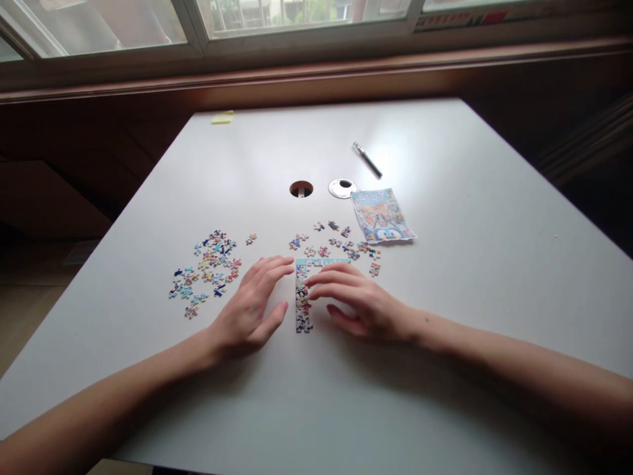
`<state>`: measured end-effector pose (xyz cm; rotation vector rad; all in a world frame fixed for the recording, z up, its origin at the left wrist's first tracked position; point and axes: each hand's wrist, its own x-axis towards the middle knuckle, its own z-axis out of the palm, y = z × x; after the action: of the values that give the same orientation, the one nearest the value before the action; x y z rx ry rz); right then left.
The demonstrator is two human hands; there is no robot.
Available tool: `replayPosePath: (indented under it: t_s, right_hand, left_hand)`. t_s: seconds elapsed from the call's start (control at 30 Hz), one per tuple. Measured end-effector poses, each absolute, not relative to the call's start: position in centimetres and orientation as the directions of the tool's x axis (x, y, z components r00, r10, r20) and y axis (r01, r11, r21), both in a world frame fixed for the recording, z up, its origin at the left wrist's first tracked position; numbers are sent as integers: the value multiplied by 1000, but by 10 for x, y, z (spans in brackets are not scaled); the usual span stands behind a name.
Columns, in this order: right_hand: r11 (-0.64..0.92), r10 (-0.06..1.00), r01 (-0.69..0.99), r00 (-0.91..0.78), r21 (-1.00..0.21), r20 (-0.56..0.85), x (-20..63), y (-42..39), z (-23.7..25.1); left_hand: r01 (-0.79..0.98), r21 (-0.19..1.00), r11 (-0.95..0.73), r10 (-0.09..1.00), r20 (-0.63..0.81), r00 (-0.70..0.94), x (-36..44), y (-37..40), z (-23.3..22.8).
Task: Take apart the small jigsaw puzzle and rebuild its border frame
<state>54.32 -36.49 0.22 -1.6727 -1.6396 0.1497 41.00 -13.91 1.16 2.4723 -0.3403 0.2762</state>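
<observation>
White tabletop (316, 409) spreads across the frame, joined puzzle pieces (302, 300) forming a corner shape near its centre. Just left of them is the left hand (254, 300), thumb wide apart from its fingers; the right hand (368, 302) arches over them, thumb and fingers parted, though I cannot tell whether its fingertips touch. Loose pieces (216, 257) lie in 2 groups, centre left and above the hands, the latter beside a printed sheet (383, 216).

Both forearms (499, 349) are bare — the right has a dark speck (427, 320).
</observation>
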Motion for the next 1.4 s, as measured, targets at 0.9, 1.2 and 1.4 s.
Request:
replayPosePath:
  t_s: [0.9,1.2,1.4]
  right_hand:
    - [162,952,610,109,-776,285,545,-373,3]
    - [156,957,625,97,-765,274,544,-372,1]
    - [156,959,628,90,-763,270,544,-370,1]
  left_hand:
    - [-263,723,-639,-221,155,963,410,-132,19]
    - [-256,753,-606,-247,127,960,411,-131,19]
    - [-287,740,-609,-279,138,950,412,-129,19]
